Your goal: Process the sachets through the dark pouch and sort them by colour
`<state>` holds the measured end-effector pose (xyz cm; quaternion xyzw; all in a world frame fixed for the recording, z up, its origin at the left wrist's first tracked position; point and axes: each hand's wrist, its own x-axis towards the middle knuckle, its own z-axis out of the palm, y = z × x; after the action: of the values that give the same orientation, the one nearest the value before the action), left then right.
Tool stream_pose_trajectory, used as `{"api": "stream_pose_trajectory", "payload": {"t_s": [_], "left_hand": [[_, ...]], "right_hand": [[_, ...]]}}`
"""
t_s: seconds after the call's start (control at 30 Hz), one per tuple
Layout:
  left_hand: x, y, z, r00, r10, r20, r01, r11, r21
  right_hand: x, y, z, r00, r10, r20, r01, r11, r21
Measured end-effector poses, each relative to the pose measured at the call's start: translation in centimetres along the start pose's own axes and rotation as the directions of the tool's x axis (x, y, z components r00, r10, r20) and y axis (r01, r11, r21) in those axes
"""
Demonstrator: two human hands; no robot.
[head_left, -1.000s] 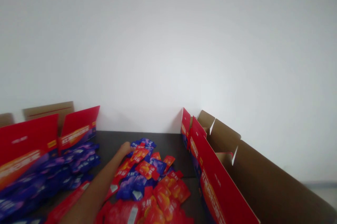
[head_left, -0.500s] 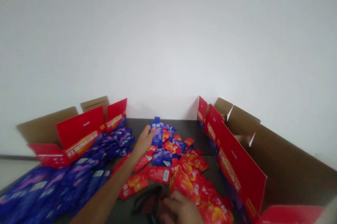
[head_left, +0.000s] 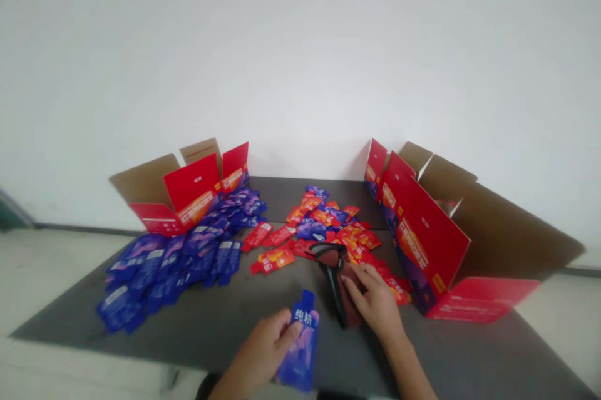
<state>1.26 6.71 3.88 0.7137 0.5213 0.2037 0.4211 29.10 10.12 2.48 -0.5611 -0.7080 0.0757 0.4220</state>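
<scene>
The left hand (head_left: 267, 345) grips a flat blue-purple spouted pouch (head_left: 306, 356) over the dark grey counter (head_left: 225, 318); the right hand (head_left: 375, 301) touches a brown-and-black looped item (head_left: 334, 284) beside mixed red-orange and blue pouches (head_left: 323, 217). Red printed cardboard boxes (head_left: 417, 228) flank them.

Looked forward and down from the wearer's head, above the near side of the table (head_left: 216, 315), almost square to the wall (head_left: 300, 62) across the frame's upper half. Sat close enough to catch the left hand (head_left: 271, 342) at bottom center and the right hand (head_left: 375, 303) to its right, with floor (head_left: 61, 375) toward both lower corners.
</scene>
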Motion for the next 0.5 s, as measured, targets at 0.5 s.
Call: {"api": "stream_pose_trajectory", "payload": {"t_s": [0.5], "left_hand": [[-5.2,-2.2,2.0,0.827,0.539,-0.159,-0.378,0.743,0.553]], "right_hand": [[-3.7,-4.0,-2.6,0.998,-0.046,-0.031,0.045,0.999,-0.028]]}}
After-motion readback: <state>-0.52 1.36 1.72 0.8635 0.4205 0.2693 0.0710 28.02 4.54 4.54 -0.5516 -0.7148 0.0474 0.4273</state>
